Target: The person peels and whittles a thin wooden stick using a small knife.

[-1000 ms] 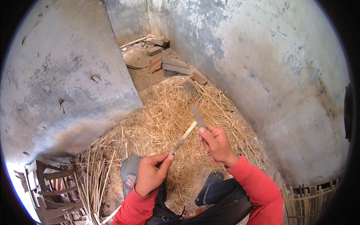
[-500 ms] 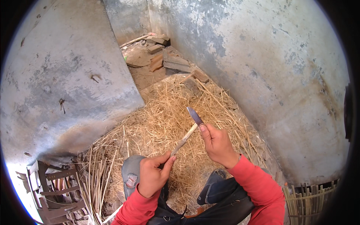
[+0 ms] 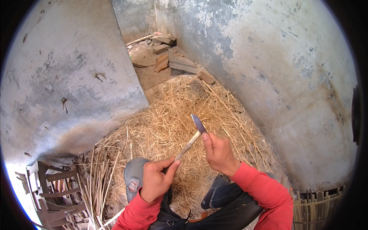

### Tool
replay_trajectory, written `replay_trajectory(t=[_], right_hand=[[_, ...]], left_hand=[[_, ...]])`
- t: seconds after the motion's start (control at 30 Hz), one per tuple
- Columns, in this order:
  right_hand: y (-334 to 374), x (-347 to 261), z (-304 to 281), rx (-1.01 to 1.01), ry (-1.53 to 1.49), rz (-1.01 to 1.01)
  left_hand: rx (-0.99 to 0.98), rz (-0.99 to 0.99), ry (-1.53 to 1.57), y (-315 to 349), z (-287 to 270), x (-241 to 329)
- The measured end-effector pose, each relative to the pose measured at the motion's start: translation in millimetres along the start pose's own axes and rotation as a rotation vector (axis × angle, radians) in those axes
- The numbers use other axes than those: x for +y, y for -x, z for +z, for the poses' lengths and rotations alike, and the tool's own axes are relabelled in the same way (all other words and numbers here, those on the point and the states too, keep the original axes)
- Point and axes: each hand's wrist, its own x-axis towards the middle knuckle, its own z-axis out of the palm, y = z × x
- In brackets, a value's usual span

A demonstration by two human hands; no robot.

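A knife (image 3: 198, 123) with a short dark blade is gripped in my right hand (image 3: 220, 153), its thumb lying along the base of the blade. The blade tip points up and away from me. My left hand (image 3: 159, 178) pinches the near end of a thin split stick (image 3: 188, 146), probably bamboo. The stick slants up to the right, and its pale far end meets the blade near my right thumb. The knife's handle is hidden inside my fist. Both hands are held above my lap, between my knees.
Straw-like shavings (image 3: 168, 111) cover the floor ahead. Long thin strips (image 3: 100, 184) lie at left beside a dark slatted wooden frame (image 3: 61, 195). A slatted basket (image 3: 316, 207) stands at lower right. Bricks and tiles (image 3: 182, 64) are piled near the far corner, between plastered walls (image 3: 276, 76).
My right hand and the knife have shifted slightly down toward me, along with the stick's far end. The left hand has stayed nearly still.
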Motion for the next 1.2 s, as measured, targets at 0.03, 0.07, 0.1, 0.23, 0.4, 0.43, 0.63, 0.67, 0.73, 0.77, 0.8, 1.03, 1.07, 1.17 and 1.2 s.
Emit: replay_trajectory(t=[0.03, 0.07, 0.1, 0.23, 0.4, 0.43, 0.63, 0.67, 0.73, 0.77, 0.8, 1.03, 1.07, 1.17, 1.2], right_hand=[[0.4, -0.8, 0.7, 0.001, 0.005, -0.001], [0.9, -1.4, 1.4, 0.000, 0.006, -0.002], [1.4, -1.7, 2.3, 0.004, -0.003, -0.010], [3.2, -1.6, 2.2, -0.002, -0.017, -0.032], [5.5, -0.8, 3.1, -0.018, -0.045, -0.029], [5.4, -0.6, 1.9, -0.040, -0.047, -0.023], [-2.3, 15.0, 3.0, -0.066, -0.047, 0.066], [0.2, 18.4, 5.4, -0.064, -0.046, 0.070], [5.9, 20.5, 15.5, -0.087, -0.077, 0.005], [8.8, 19.4, 17.1, -0.083, -0.083, 0.008], [11.0, 17.3, 19.9, -0.122, -0.051, 0.039], [15.2, 1.9, 6.1, -0.157, 0.039, 0.072], [14.5, -0.8, 4.0, -0.157, 0.043, 0.066], [15.1, -9.0, -3.1, -0.133, 0.138, -0.006], [16.4, -9.9, -6.7, -0.158, 0.168, -0.002]], left_hand=[[-0.004, -0.017, 0.006, 0.0, -0.1, -0.6], [-0.004, -0.017, 0.008, -0.3, 0.9, -1.1], [0.024, -0.009, 0.044, -0.7, 2.5, -1.4], [0.032, -0.021, 0.084, -2.1, 3.6, -2.7], [-0.036, -0.057, 0.131, -2.8, -0.9, -0.9], [-0.078, -0.101, 0.171, -1.9, -2.9, 1.4], [0.292, 0.376, -0.438, 43.8, -33.8, 16.1], [0.338, 0.314, -0.467, 61.3, -43.8, 10.3], [0.356, 0.232, -0.541, 101.5, -75.6, -11.6], [0.322, 0.210, -0.578, 119.8, -91.2, -25.2], [0.307, 0.144, -0.521, 141.1, -101.2, -35.4], [-0.008, -0.158, -0.536, 227.7, -130.6, -44.6], [0.000, -0.277, -0.433, 232.7, -126.9, -40.6], [-0.008, -0.390, -0.071, 264.6, -133.9, -81.8], [0.010, -0.267, -0.245, 260.0, -132.6, -81.2]])
